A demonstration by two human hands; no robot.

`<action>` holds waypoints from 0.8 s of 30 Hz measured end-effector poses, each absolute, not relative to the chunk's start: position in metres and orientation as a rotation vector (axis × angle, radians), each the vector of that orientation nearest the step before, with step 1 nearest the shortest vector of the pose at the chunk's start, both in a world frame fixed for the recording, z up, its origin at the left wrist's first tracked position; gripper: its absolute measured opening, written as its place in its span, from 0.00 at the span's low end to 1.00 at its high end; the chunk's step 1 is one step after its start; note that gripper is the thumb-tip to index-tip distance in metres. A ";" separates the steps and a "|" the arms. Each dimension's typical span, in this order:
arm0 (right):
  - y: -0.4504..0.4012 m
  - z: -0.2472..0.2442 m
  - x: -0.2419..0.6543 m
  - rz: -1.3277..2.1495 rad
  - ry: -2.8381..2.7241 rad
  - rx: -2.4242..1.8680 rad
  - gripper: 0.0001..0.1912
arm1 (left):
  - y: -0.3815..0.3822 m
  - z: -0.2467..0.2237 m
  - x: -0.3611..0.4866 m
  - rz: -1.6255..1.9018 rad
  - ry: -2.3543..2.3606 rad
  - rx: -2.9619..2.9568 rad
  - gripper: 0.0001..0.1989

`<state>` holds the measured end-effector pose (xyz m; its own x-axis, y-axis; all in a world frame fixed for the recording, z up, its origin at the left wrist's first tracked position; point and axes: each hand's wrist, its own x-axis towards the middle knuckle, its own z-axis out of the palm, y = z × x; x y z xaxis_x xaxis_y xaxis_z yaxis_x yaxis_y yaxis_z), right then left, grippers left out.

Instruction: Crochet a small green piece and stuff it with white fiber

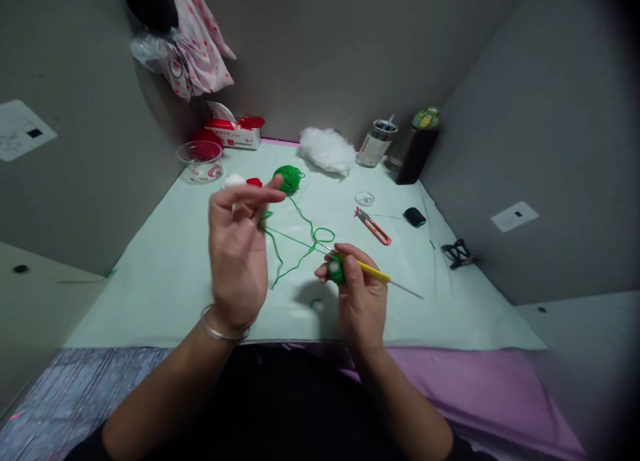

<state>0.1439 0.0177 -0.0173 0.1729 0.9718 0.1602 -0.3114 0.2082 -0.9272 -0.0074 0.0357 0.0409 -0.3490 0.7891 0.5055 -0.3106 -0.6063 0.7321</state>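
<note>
My left hand [239, 254] is raised over the table, palm showing, with green yarn [290, 237] looped at its fingers. From there the strand runs taut to my right hand [363, 287]. That hand is closed around a yellow-handled crochet hook [375, 272] and a small green crocheted piece [336, 269] with white showing in its middle. The hook's metal tip points left. Behind my left hand lies a green yarn ball [289, 179], and its loose strand curls across the table between my hands.
Orange-handled snips [373, 226], a small clear lid [365, 199] and a black case [415, 217] lie right of centre. White stuffing [327, 151], a can [376, 143], a bottle [426, 118], a tissue box [234, 136] and a clear tub [201, 163] stand at the back.
</note>
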 end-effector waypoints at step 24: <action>0.017 -0.021 0.128 1.013 -0.849 -1.028 0.15 | 0.014 -0.028 0.023 1.724 1.209 2.162 0.35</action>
<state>0.1284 0.0174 -0.0207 0.3123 0.9453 0.0947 -0.2584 0.1804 -0.9490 0.0231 0.0143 -0.0279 0.0299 0.6420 0.7661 0.5013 -0.6728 0.5441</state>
